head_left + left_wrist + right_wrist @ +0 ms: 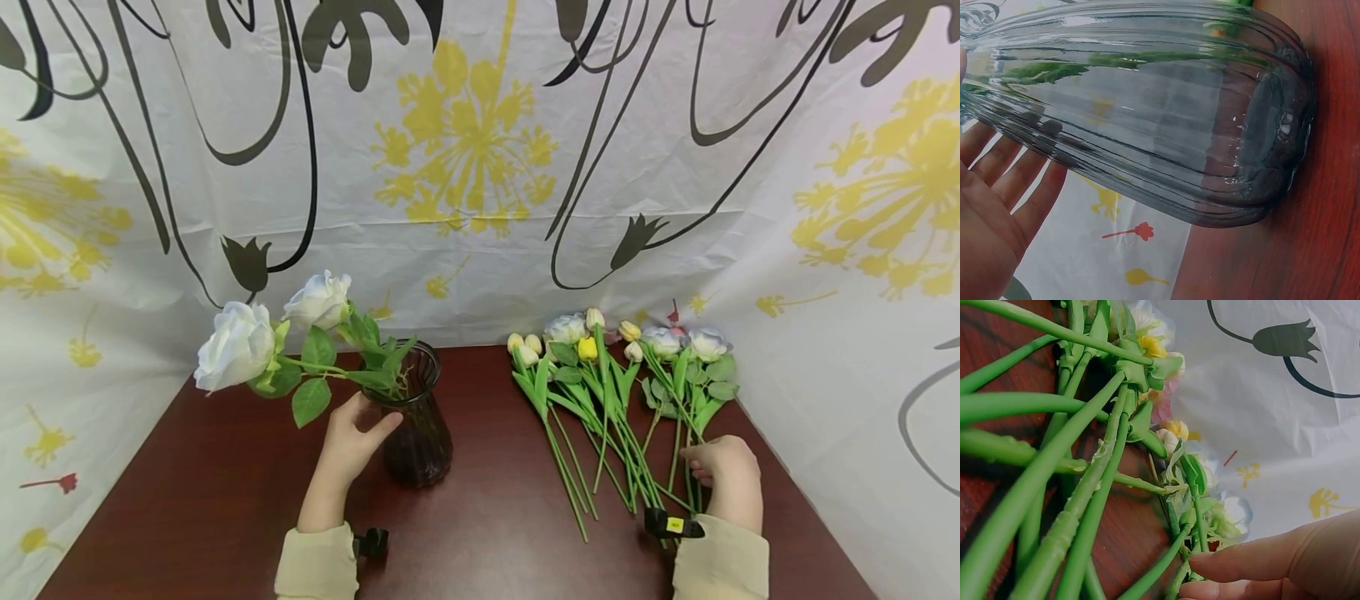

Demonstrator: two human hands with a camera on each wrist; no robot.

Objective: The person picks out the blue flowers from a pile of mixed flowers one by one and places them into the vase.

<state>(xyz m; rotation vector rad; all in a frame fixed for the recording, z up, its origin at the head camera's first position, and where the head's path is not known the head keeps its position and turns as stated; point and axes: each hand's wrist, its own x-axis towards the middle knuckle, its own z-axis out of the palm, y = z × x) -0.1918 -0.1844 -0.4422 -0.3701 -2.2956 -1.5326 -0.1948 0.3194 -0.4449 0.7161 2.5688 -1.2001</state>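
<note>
A dark, see-through ribbed glass vase (417, 450) stands left of the middle of the table, two white-blue roses (236, 346) leaning out over its left rim. My left hand (356, 437) holds the vase's neck, thumb in front. In the left wrist view, its fingers (1038, 194) lie along the ribbed glass, and a green stem shows inside. At the right, my right hand (722, 471) pinches a green flower stem (1197, 515) between thumb and fingertips. That stem is among a spread of artificial flowers (611, 400), tulips and roses, lying with blooms toward the back.
The dark red-brown table (480, 525) carries the vase and flowers. A white patterned cloth (480, 275) hangs behind and along both sides, close to the blooms. Many stems cross one another left of my right hand, their ends pointing toward the front.
</note>
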